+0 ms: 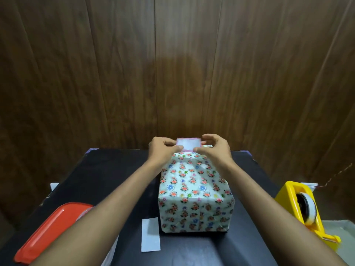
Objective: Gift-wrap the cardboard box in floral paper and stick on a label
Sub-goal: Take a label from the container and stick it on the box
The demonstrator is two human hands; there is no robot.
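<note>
Box: the wrapped box [194,191] sits in the middle of the bench [107,169], its long side running away from you, so the far end of its top lies within reach of both arms.
Paper: the floral paper [196,215] covers every face you can see, and the near end is folded shut; judging by this, the wrapping is done and only the label remains.
Label: you hold the white, pink-edged label [188,144] over the far end of the box top; I cannot tell whether it touches the paper yet.
Left hand: your left hand [163,148] pinches the label's left edge with curled fingers.
Right hand: your right hand [214,147] pinches its right edge, likely so the label stays taut and square as it goes down.
White strip: a white strip [150,234] lies flat near the bench's front edge, just left of the box; possibly peeled backing, though I cannot confirm that.
Dispenser: the yellow tape dispenser [305,210] stands at the right edge, out of your arms' way.
Red lid: a red lid [51,227] rests at the front left corner, partly under your left forearm.
</note>
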